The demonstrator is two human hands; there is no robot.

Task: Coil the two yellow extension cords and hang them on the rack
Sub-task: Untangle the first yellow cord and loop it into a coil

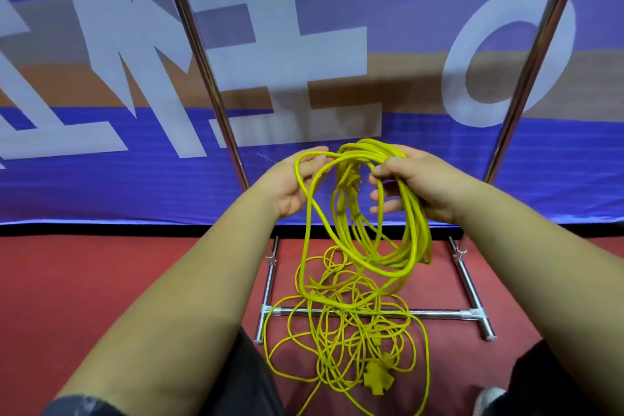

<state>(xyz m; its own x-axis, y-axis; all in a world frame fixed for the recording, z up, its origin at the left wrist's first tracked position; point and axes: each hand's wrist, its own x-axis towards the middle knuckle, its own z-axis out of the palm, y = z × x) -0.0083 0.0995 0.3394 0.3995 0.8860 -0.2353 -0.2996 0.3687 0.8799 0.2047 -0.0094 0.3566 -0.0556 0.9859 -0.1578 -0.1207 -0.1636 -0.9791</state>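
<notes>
Head-worn view, forward-down, close over hands [422, 186]

A wide blue fabric banner [422, 162] hung upright across the background, filling the upper half of the view. Large white block letters [331, 54] ran across it, cut off at the top and left edges. A tan-orange band [405, 71] crossed the banner behind the letters. A narrow black strip [135, 229] lined the banner's lower edge, where it met the dull red carpeted floor [101, 273]. The toe of a grey shoe [489, 398] rested on that floor at the lower right.
</notes>
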